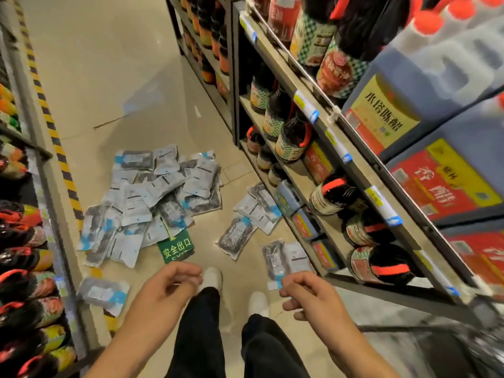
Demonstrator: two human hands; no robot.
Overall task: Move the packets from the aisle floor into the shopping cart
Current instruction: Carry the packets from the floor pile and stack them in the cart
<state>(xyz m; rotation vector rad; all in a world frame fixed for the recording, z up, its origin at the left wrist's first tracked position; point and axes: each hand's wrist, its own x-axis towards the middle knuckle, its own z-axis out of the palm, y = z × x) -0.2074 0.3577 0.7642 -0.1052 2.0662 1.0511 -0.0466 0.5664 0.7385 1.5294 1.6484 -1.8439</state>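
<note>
A heap of grey-and-blue packets (161, 195) lies on the aisle floor ahead of me. More packets lie apart: one pair by the right shelf (259, 207), a dark one (236, 238), another pair (286, 259) near my right hand, and one (103, 294) at the left shelf's foot. My left hand (169, 285) hangs over the floor with loosely curled fingers and holds nothing. My right hand (308, 293) is also loosely curled and empty. The shopping cart (463, 347) shows blurred at the bottom right.
Shelves of dark sauce bottles (294, 137) and large vinegar jugs (409, 99) line the right side. Bottles fill the left shelf (24, 268), edged by yellow-black tape (62, 165). A green exit sign (176, 249) is stuck on the floor. My white shoes (211, 278) stand below.
</note>
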